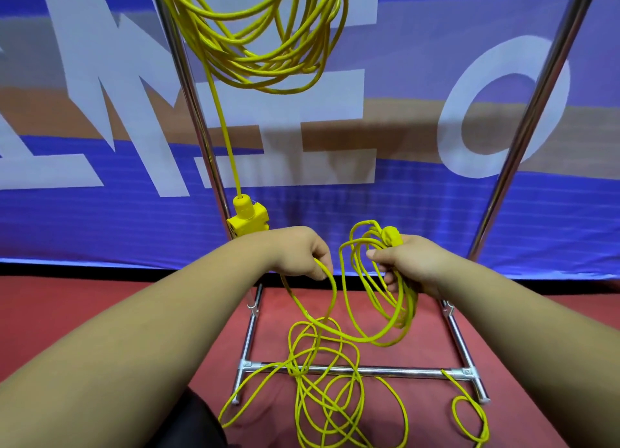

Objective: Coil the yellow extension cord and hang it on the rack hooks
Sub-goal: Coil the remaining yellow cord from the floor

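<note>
My right hand (407,264) grips a small bundle of yellow extension cord loops (375,300) together with the cord's yellow plug (391,236), which sticks up above the fist. My left hand (302,253) pinches a strand of the same cord (330,286) just left of the bundle. From there the cord drops into a loose tangle (322,380) on the red floor. Another yellow coil (265,41) hangs from the top of the chrome rack. Its multi-socket end (247,217) dangles beside the left rack post (198,112).
The rack's right post (536,105) rises at the right. Its chrome base bars (355,371) lie on the red floor with cord draped over them. A blue banner with large white letters (100,112) stands close behind the rack.
</note>
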{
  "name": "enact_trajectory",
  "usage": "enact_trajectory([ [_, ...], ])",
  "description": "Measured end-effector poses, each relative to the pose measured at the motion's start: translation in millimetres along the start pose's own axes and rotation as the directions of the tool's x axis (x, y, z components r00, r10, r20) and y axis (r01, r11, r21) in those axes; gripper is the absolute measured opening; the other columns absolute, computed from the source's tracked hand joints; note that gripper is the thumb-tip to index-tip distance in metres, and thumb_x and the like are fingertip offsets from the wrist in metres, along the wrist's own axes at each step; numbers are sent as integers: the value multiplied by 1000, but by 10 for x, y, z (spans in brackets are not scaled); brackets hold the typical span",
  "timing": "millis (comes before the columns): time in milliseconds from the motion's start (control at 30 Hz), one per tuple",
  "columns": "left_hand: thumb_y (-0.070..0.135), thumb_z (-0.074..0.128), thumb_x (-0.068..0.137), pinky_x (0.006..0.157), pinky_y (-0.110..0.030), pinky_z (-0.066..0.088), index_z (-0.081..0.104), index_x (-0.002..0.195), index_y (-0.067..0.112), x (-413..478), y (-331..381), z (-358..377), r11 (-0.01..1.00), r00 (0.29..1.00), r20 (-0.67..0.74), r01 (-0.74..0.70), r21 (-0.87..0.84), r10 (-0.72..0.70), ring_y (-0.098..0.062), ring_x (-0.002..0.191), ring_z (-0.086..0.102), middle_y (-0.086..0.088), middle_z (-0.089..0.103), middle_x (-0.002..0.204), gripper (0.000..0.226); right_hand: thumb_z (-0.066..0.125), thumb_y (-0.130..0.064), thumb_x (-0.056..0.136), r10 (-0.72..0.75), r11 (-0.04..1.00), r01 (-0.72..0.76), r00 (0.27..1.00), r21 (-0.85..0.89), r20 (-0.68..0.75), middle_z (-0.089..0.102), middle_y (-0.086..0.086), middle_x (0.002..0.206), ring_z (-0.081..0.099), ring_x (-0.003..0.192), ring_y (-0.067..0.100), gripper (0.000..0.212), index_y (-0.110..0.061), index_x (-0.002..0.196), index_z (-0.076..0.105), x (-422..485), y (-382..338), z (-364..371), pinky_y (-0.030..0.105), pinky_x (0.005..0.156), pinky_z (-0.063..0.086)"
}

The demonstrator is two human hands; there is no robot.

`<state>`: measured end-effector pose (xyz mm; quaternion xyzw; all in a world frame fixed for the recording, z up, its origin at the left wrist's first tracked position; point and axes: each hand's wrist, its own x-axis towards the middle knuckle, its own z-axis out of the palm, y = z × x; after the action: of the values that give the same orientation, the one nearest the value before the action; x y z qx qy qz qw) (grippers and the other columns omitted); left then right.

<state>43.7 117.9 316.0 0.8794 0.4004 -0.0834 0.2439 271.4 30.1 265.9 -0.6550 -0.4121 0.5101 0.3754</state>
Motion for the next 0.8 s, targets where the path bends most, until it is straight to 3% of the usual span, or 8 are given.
enact_trajectory([
  [100, 30, 78, 90, 68, -25, 52, 79, 95, 22, 4, 50, -14, 973, 993, -104, -70, -221, 48, -6, 70, 57, 2, 73, 79, 9, 73, -20, 100, 14, 998, -16, 999, 56, 51, 72, 8, 82, 64, 59, 18, 9, -13, 99, 69, -32, -5, 39, 36, 62, 63],
  [167, 36, 81, 88, 54, -24, 35, 76, 85, 17, -52, 167, -41, 882, 975, -218, -139, -449, 43, -12, 60, 44, 1, 55, 63, 20, 72, -22, 100, 6, 994, -14, 997, 109, 75, 79, 9, 95, 72, 73, 21, 12, -13, 109, 71, -54, -29, 68, 35, 70, 63],
  [267, 31, 76, 93, 56, -34, 24, 72, 75, 17, -82, 299, -103, 613, 941, -335, -292, -734, 47, -16, 56, 32, -2, 38, 61, 23, 67, -23, 103, -23, 978, 4, 996, 210, 89, 81, 11, 108, 76, 95, 24, 10, -17, 110, 72, -61, -94, 104, 41, 88, 60],
  [367, 36, 70, 98, 60, -37, 20, 74, 75, 20, -69, 393, -102, 544, 928, -367, -339, -768, 60, -13, 57, 29, 2, 36, 61, 28, 63, -23, 106, -21, 954, -18, 992, 299, 126, 80, 17, 106, 78, 96, 29, 13, -13, 108, 71, -64, -172, 118, 50, 101, 56],
  [533, 24, 56, 107, 49, -11, 39, 67, 104, 4, -7, 413, -53, 533, 917, -398, -321, -783, -34, 3, 46, 51, 16, 54, 48, 23, 60, -29, 107, 1, 928, -68, 984, 365, 180, 67, 8, 74, 65, 56, 22, 21, -11, 97, 66, -148, -265, 150, 40, 62, 61],
  [633, 38, 61, 104, 61, -24, 35, 74, 101, 20, 120, 278, -15, 623, 903, -424, -291, -726, -72, -6, 61, 41, 18, 49, 58, 23, 63, -45, 104, 24, 935, -68, 991, 348, 131, 57, 4, 65, 57, 48, 19, 34, -12, 94, 63, -194, -294, 148, 36, 54, 57],
  [700, 47, 62, 101, 71, -32, 36, 75, 95, 26, 200, 213, 34, 675, 909, -413, -267, -688, -62, -16, 74, 38, 6, 47, 72, 25, 63, -61, 98, 39, 936, -73, 994, 343, 106, 50, 1, 62, 48, 43, 17, 47, -13, 96, 63, -215, -330, 149, 29, 44, 47],
  [800, 66, 64, 89, 78, -35, 46, 70, 92, 29, 278, 231, 60, 650, 919, -393, -279, -707, -33, -14, 80, 48, 5, 54, 83, 37, 67, -71, 86, 11, 928, -59, 991, 368, 131, 41, -1, 57, 39, 37, 14, 58, -14, 97, 65, -248, -398, 136, 24, 39, 35],
])
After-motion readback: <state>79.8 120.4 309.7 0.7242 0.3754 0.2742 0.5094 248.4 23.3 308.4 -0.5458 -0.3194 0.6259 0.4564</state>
